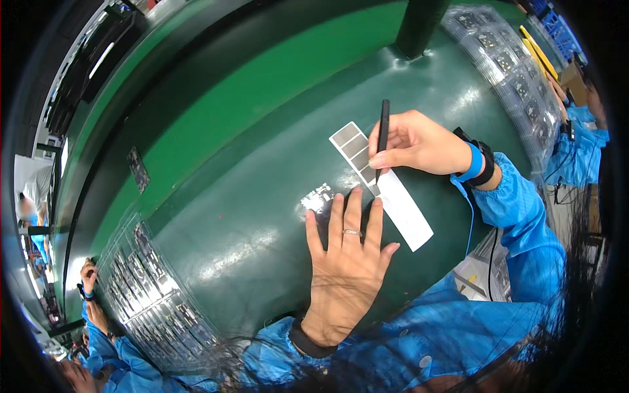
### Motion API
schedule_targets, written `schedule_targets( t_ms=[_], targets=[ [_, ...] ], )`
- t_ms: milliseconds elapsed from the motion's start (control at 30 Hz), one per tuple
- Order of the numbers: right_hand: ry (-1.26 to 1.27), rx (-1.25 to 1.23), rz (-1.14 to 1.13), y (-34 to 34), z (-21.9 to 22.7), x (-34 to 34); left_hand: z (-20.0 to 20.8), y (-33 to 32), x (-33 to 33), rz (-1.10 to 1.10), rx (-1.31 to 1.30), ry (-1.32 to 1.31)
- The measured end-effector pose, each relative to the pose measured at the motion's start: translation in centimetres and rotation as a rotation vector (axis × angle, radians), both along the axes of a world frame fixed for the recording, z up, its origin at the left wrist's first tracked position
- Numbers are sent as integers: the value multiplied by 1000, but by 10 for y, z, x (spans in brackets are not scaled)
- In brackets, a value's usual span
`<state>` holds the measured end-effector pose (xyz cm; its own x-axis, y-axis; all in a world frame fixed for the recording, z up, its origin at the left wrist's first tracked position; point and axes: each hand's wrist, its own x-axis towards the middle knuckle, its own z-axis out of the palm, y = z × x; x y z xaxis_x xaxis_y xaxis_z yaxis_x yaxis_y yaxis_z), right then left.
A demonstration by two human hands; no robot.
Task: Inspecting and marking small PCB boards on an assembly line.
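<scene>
My right hand (pixel 413 145) pinches a slim pair of black tweezers (pixel 384 121), held steeply with the tip pointing down. Under the tip lies a white label strip (pixel 409 216) with several grey rectangular stickers (pixel 352 145) along its far part. My left hand (pixel 347 275) rests palm down with its fingers spread, and a ring sits on one of them. Its index finger and thumb side lie close to the strip; whether a fingertip presses on it I cannot tell. Just beyond the left fingertips is a small shiny circuit board (pixel 317 198), partly covered by them.
Clear trays of circuit boards stand at the left (pixel 154 295) and far right (pixel 511 72). One loose board (pixel 138 169) lies on the green surface at the left. A dark post (pixel 421 29) rises at the back. Co-workers in blue sleeves sit on both sides.
</scene>
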<state>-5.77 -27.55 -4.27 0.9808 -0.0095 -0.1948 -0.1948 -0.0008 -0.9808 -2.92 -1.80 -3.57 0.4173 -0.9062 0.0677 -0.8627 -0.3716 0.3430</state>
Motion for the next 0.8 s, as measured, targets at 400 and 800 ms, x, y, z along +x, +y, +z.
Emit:
schedule_targets(
  t_ms=[400, 800],
  targets=[
    [-5, -56, 42, -6, -1, -3, -10, -9, -18, -20, 116, -12],
    [-80, -314, 63, -3, 3, -5, -6, -11, -18, -89, 217, -77]
  ],
)
